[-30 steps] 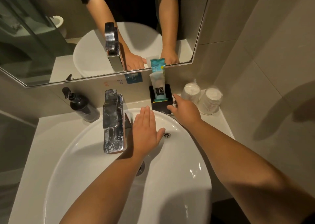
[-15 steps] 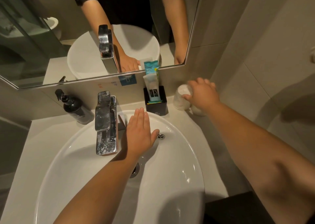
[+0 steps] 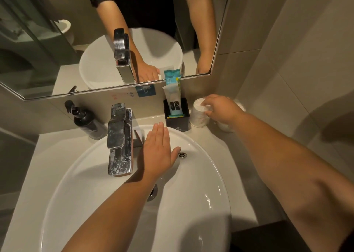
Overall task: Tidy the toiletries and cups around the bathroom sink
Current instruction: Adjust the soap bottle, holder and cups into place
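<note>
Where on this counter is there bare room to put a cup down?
Bare counter lies left of the soap bottle and along the basin's right side, toward the front. The back right corner is crowded: black holder, cups, and the right hand.

The left hand (image 3: 158, 152) lay flat and open with fingers together and its thumb out to the side, while the bare right arm reached far forward and the right hand (image 3: 222, 109) curled its fingers downward.
</note>
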